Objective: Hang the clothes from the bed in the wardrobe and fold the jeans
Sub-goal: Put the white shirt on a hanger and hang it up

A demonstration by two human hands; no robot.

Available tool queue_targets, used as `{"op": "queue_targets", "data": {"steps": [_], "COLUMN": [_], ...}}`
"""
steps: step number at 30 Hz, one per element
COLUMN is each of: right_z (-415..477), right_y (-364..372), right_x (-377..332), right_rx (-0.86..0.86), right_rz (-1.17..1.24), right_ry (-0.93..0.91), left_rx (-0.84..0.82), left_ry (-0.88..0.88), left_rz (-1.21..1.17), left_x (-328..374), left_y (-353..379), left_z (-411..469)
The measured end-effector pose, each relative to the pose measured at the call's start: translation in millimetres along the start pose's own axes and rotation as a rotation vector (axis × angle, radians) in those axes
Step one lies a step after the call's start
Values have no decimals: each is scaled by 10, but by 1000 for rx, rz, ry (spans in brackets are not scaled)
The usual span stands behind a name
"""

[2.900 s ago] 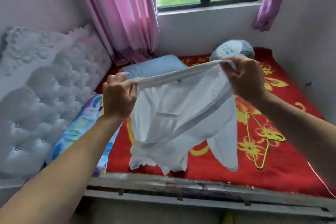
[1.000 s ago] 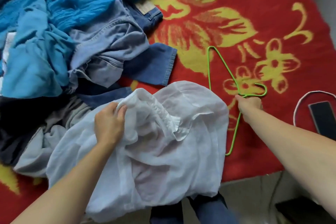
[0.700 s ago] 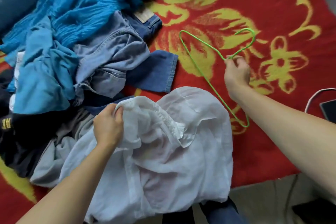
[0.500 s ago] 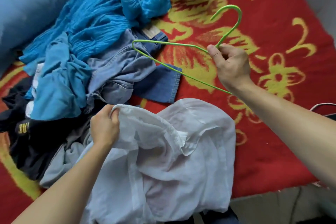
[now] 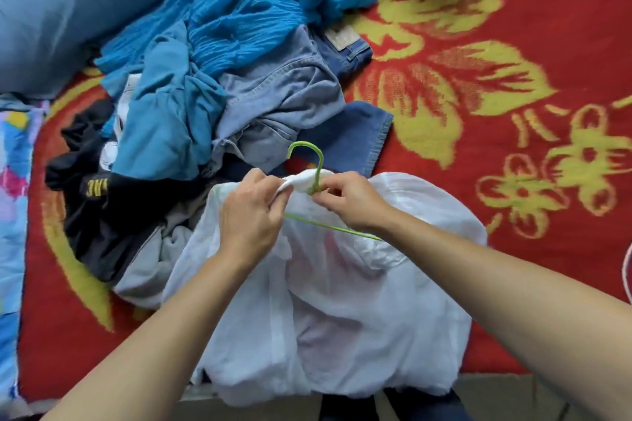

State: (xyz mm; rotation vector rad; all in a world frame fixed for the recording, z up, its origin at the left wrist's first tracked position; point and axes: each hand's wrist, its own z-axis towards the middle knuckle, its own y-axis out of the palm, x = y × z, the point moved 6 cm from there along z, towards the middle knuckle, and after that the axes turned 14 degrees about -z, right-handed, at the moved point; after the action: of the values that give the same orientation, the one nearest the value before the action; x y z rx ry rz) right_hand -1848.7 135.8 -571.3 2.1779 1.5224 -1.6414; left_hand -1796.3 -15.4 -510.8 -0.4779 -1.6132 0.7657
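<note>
A thin white shirt (image 5: 342, 311) lies at the near edge of the bed, over the red flowered blanket (image 5: 496, 85). A green wire hanger (image 5: 316, 167) sits in its neck opening, hook sticking up, one wire arm showing below my hands. My left hand (image 5: 254, 215) pinches the white collar fabric. My right hand (image 5: 349, 198) grips the hanger at the base of its hook. Behind them lies a pile: grey-blue jeans (image 5: 280, 96), darker jeans (image 5: 352, 133), bright blue garments (image 5: 246, 10) and a black garment (image 5: 102, 202).
A blue pillow (image 5: 61, 3) lies at the far left, a patterned pillow (image 5: 13, 215) at the left edge. A white cable (image 5: 627, 270) shows at the right edge. The bed's front edge runs along the bottom.
My right hand lifted the green hanger off the blanket and brought it left to the shirt's collar. My left hand kept hold of the white shirt and now meets the right hand there.
</note>
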Motion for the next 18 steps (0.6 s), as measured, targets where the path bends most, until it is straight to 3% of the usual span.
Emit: {"op": "queue_targets", "data": {"steps": [3, 6, 9, 11, 14, 18], "right_z": [19, -17, -2, 54, 115, 134], "right_y": [103, 114, 211, 303, 384, 441], "right_x": [-99, -67, 124, 347, 611, 728], "right_rx": [-87, -186, -178, -162, -189, -154], "right_rz": [283, 389, 417, 152, -492, -579], "right_ry": [55, 207, 322, 379, 384, 326], "left_rx": [-126, -232, -217, -188, -199, -175], "left_ry": [-1, -54, -100, -71, 18, -4], "left_rz": [-1, 18, 7, -17, -33, -83], "left_x": [-175, -326, -353, -330, -320, -422], "left_y": [-6, -64, -93, -113, -156, -305], "left_z": [-46, -53, -81, -125, -221, -336]}}
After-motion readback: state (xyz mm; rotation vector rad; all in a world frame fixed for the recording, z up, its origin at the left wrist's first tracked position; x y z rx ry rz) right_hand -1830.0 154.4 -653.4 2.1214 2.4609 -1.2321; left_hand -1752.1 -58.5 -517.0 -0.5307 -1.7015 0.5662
